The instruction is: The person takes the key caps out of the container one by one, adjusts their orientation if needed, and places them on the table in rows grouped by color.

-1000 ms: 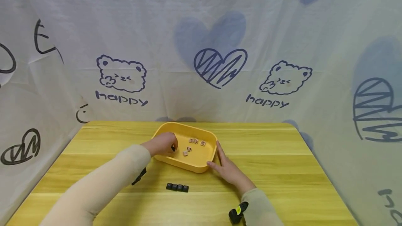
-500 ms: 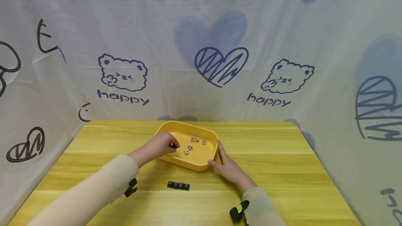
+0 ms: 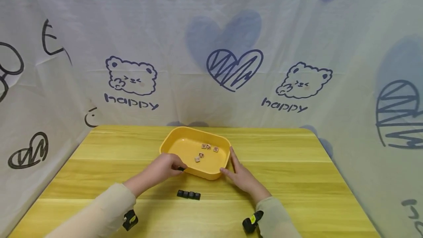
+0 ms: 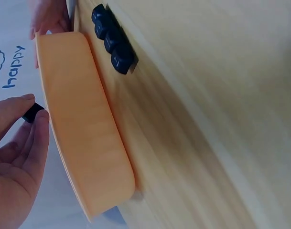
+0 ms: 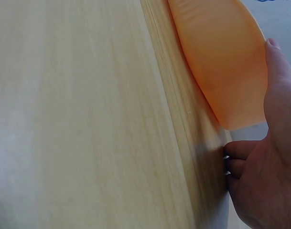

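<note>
The striped yellow tabletop [image 3: 281, 179] holds a yellow tub [image 3: 185, 149] just past the left hand [image 3: 162, 170], touching the right hand [image 3: 243, 179]. Four black keys [image 3: 191, 195] sit in a row, between but nearer than the hands.

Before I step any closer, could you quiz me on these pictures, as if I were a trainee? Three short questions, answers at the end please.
1. How many black pieces lie in the row on the table?
2. What does the left hand pinch: (a) a pale piece, (b) a black piece, (c) nothing?
3. True or false: the right hand is touching the yellow tray.

Key: 1. Four. 2. b. 3. True.
</note>
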